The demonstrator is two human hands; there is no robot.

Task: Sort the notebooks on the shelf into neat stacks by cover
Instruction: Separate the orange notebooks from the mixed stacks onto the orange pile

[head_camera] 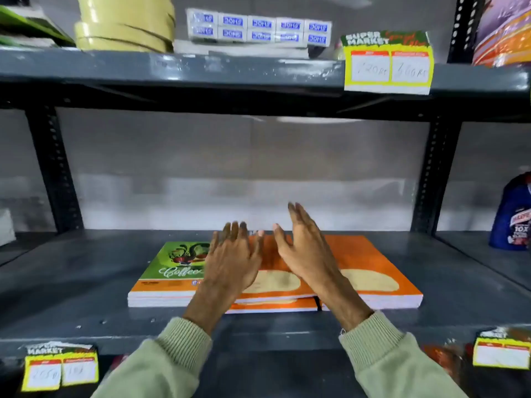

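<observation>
Three low piles of notebooks lie side by side on the grey metal shelf point(86, 282). The left pile point(169, 271) has a green cover with a coffee picture and an orange bottom band. The middle pile point(275, 282) and the right pile point(373, 271) have orange covers with a cream oval; the middle one's top book sits askew over a lower book. My left hand point(232, 259) hovers flat and open above the seam of the left and middle piles. My right hand point(307, 248) is open, tilted on edge, above the middle and right piles. Neither holds anything.
The upper shelf point(201, 70) carries rolls of yellow tape point(123, 27) and blue-and-white small boxes point(258, 28). Yellow price tags point(388, 67) hang on the shelf edges. A blue packet point(514, 216) stands at the far right. Perforated uprights point(54, 173) flank the bay.
</observation>
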